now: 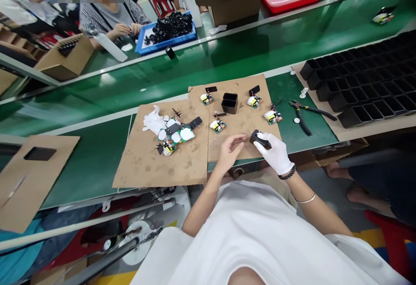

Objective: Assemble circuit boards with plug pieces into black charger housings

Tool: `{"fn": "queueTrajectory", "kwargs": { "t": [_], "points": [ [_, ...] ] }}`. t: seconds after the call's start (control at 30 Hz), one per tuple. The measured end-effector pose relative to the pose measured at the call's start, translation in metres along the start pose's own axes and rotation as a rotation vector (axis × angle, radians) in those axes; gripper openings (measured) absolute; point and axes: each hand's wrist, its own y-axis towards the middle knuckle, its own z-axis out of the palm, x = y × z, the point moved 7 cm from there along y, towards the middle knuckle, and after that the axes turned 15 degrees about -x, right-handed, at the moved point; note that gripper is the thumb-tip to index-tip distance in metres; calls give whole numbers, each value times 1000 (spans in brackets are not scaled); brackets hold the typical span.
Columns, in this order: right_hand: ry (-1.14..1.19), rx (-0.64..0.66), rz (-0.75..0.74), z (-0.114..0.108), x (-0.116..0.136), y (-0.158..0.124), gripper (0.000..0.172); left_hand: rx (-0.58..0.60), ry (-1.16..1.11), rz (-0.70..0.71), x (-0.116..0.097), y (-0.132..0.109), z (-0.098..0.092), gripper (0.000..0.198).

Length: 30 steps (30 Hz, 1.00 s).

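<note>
My right hand (pixel 274 153), in a white glove, is closed around a small black housing part (pixel 255 137) just above the near edge of the right cardboard sheet (pixel 242 122). My bare left hand (pixel 230 150) hovers beside it with fingers loosely curled and apart, holding nothing. Small circuit boards lie on the sheet: one (pixel 218 125) just beyond my left hand, others at the back (pixel 207 98), (pixel 254 101) and right (pixel 273 116). A black open box (pixel 229 102) stands among them.
A left cardboard sheet (pixel 152 159) carries a white glove (pixel 154 121) and a pile of boards and black covers (pixel 175 133). Black pliers (pixel 303 114) lie right. Rows of black housings (pixel 367 85) fill a tray far right. Across the belt another person handles parts by a blue bin (pixel 167 31).
</note>
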Motion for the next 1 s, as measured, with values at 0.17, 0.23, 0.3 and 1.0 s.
{"fn": "queueTrajectory", "kwargs": {
  "t": [0.17, 0.23, 0.3, 1.0],
  "points": [
    [586, -228, 642, -6, -9, -5, 31, -44, -7, -2, 0, -6, -6, 25],
    [826, -78, 809, 4, 4, -7, 28, -45, 3, 0, -1, -9, -7, 23],
    [970, 71, 916, 9, 22, -8, 25, -40, 17, 8, -2, -10, -7, 21],
    [652, -39, 631, 30, 48, 27, 20, -167, 686, 502, -18, -39, -3, 24]
  ]
}}
